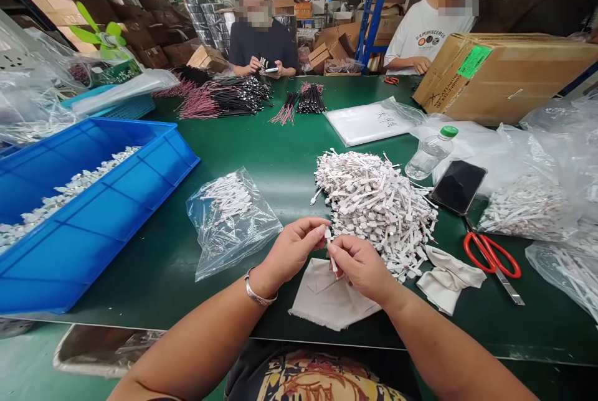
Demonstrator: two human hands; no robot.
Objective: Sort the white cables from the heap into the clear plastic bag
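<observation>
A short white connector cable (327,236) is pinched between both of my hands. My left hand (296,245) grips its upper end between thumb and forefinger; a bracelet is on that wrist. Lower on the same cable, my right hand (362,264) is closed, with thumb and fingertips together. Beneath them lies a beige cloth (322,301) on the green table (163,276). Right behind my hands rises a big pile of similar white cables (374,202). Left of the pile lies a clear plastic bag (233,220) with more white cables inside.
A blue bin (126,202) of white pieces stands left. Right are red-handled scissors (493,258), a phone (458,186), a bottle (430,153), a crumpled cloth (448,276) and filled bags (527,208). Black-and-pink cables (228,96), a carton (514,77) and two people are across the table.
</observation>
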